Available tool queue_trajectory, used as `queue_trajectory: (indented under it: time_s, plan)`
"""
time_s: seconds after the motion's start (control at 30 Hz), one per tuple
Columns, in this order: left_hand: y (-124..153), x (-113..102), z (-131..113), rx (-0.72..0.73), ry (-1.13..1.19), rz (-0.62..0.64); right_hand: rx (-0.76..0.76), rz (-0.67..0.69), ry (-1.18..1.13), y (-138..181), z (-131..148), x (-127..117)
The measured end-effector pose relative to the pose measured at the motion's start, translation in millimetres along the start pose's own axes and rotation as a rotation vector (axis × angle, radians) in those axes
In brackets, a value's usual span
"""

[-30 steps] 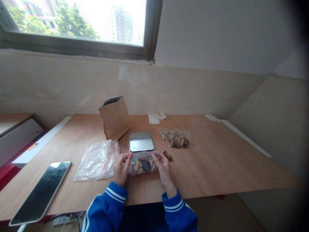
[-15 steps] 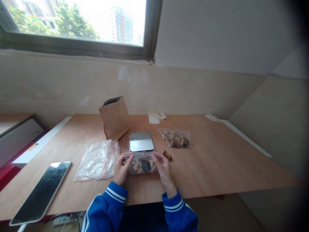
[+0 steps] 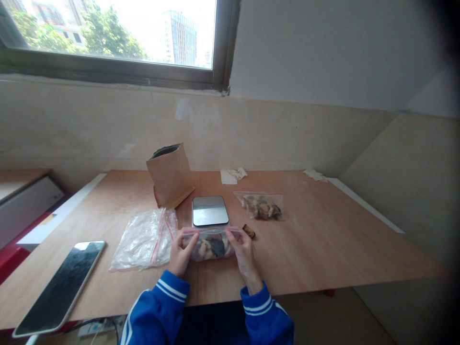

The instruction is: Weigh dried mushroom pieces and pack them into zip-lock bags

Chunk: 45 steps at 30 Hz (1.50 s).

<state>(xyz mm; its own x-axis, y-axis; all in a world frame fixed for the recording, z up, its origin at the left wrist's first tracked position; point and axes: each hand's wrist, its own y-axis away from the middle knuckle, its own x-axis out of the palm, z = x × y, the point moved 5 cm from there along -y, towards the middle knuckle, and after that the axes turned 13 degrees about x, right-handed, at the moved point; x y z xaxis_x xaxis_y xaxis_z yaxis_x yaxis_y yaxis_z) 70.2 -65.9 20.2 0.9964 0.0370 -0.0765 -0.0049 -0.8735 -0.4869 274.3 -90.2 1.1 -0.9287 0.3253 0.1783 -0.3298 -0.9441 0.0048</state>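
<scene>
A wooden counter (image 3: pixel 323 244) spread beneath both grips, a brown paper bag (image 3: pixel 169 177) standing beyond the left grip (image 3: pixel 180 252) and clear bags (image 3: pixel 138 239) lying just beside it. A flat scale (image 3: pixel 210 211) sat directly beyond the pair. Between them, a filled pouch (image 3: pixel 212 247) had its top edge pinched by the left grip and the right grip (image 3: pixel 245 250). Its mouth, bowed a second earlier, looked nearly straight, apparently bringing the lips together; whether it had sealed could not be told. The pouch's far side was hidden. A brown scrap (image 3: pixel 249 231) lay just beyond the right grip.
</scene>
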Motion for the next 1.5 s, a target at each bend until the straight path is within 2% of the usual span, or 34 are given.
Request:
queue_trajectory:
  time_s: [0.23, 0.47, 0.8, 0.93, 1.03, 1.17, 1.5]
  plan:
    - [0, 6, -2, -0.088, 0.097, 0.038, 0.138, 0.163, -0.014, 2, -1, 12]
    - [0, 6, -2, -0.090, 0.095, 0.035, 0.106, 0.102, -0.006, 3, 2, 11]
    - [-2, 7, -4, -0.041, 0.107, 0.039, 0.089, 0.111, -0.019, 5, 6, 11]
    - [0, 9, 4, -0.109, 0.221, 0.024, 0.129, 0.186, -0.079, 6, 7, 14]
    - [2, 14, 5, -0.157, 0.246, 0.099, 0.153, 0.271, -0.086, 9, 9, 18]
    - [2, 19, -8, -0.101, 0.165, 0.225, 0.124, 0.292, 0.011, 11, 10, 20]
    - [-1, 18, -15, -0.039, 0.109, 0.229, -0.012, 0.225, 0.073, 9, 12, 17]
